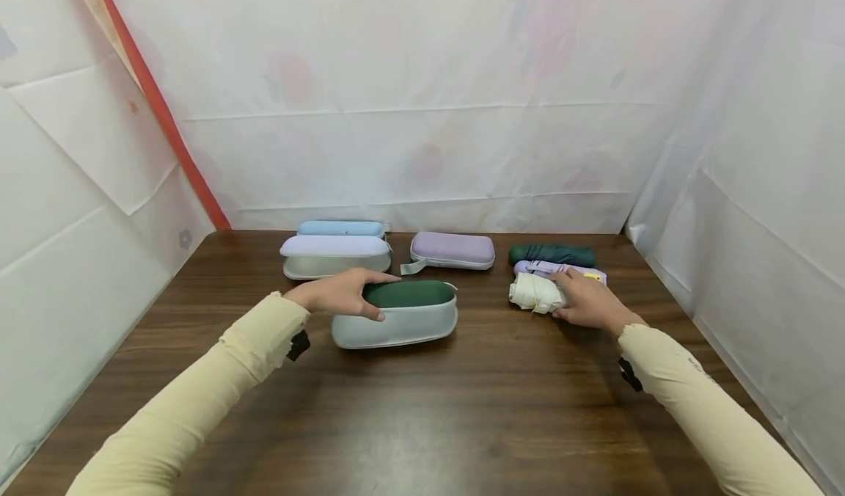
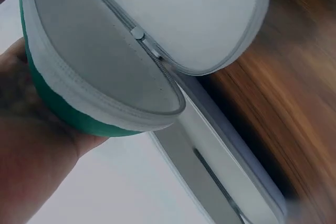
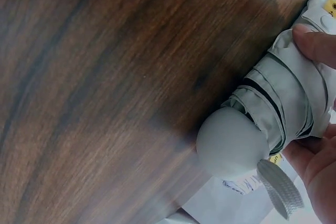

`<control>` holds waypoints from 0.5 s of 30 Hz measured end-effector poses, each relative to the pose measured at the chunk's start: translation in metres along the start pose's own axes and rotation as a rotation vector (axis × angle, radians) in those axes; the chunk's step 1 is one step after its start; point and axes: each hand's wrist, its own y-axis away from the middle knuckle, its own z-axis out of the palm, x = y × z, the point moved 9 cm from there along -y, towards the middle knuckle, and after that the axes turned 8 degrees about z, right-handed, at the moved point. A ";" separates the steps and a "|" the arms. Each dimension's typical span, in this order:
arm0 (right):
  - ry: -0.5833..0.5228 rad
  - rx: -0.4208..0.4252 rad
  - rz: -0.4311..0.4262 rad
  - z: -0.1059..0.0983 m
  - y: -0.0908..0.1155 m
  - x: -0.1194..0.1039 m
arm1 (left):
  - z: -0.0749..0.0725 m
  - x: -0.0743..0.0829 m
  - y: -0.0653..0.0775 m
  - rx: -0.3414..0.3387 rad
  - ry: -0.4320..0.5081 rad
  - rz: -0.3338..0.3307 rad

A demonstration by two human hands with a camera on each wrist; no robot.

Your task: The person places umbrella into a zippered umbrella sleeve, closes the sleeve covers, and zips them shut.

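A zippered case (image 1: pixel 396 327) with a dark green lid and pale grey body stands partly open near the middle of the table. My left hand (image 1: pixel 339 293) holds it by the lid's left end, thumb in front and fingers behind. In the left wrist view the grey lining and zipper of the case (image 2: pixel 105 72) show, with the palm against the green outside. On the right, my right hand (image 1: pixel 587 301) grips a folded white umbrella (image 1: pixel 531 292) between thumb and fingers. Its rounded handle end and grey strap appear in the right wrist view, where the umbrella (image 3: pixel 278 93) lies close to the wood.
Behind the white umbrella lie a lilac folded umbrella (image 1: pixel 541 267) and a dark green one (image 1: pixel 551 254). A purple case (image 1: pixel 452 249) with a strap sits at the back. Left of it are an open lavender case (image 1: pixel 334 246) and a blue case (image 1: pixel 339 228). Sheets hang around the table (image 1: pixel 422 415).
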 end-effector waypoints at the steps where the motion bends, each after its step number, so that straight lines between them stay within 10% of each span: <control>1: 0.000 0.001 -0.002 0.000 0.000 0.000 | 0.002 0.001 -0.004 -0.009 0.003 -0.010; 15: -0.017 -0.022 0.012 -0.001 -0.004 -0.002 | 0.029 0.018 -0.053 -0.105 0.064 -0.006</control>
